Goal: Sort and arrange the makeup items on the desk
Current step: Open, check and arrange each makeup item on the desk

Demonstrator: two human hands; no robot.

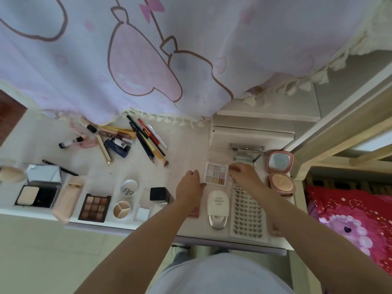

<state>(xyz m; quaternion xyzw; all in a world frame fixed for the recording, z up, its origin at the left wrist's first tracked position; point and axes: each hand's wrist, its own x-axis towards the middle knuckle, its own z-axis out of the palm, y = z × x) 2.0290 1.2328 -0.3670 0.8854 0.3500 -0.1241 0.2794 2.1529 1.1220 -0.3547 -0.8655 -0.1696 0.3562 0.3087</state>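
Pastel nine-pan palette lies open on desk; left hand grips left edge, right hand pinches right edge

Both hands, left and right, reach forward, fingers curled.

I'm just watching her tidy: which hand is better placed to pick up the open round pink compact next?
The right hand, I'd judge. The round pink compact lies at the desk's right end, just beyond it. The left hand sits on the far side of the pale eyeshadow palette and would have to cross over.
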